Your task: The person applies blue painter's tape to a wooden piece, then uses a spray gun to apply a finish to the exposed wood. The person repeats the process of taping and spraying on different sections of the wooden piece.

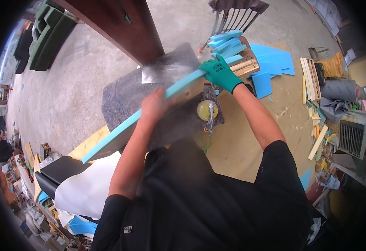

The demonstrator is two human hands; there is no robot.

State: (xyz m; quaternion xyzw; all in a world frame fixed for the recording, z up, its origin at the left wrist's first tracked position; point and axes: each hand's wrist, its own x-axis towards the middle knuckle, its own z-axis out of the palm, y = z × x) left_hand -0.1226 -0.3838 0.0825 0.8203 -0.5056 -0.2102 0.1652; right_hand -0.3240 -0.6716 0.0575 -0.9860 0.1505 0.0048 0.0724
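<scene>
- Two hands are in my head view, both at one long pale-blue strip [182, 85], which slants across the middle from the lower left up toward the right.
- I see the right hand [221, 74], in a green glove, near the strip's upper end; its fingers are bent over the edge and have hold of it.
- I find the left hand [152, 105] bare and blurred, laid across the strip further down. I cannot tell how far its fingers are closed, or whether they grip.
- Under the strip I make out a mottled grey work surface [116, 100], with a shiny flat patch [163, 74] near the foot of a reddish-brown post [128, 33].
- Just below the gloved hand, apart from it, I see a metal spray gun [211, 118] against a round yellow-green container [202, 110].
- Past the glove I have a heap of short blue strips [229, 44], with wooden lengths [246, 68] beside them and flat blue sheets [277, 58] to the right.
- At the strip's lower end I see a black pad [61, 169] and a white sheet [86, 184].
</scene>
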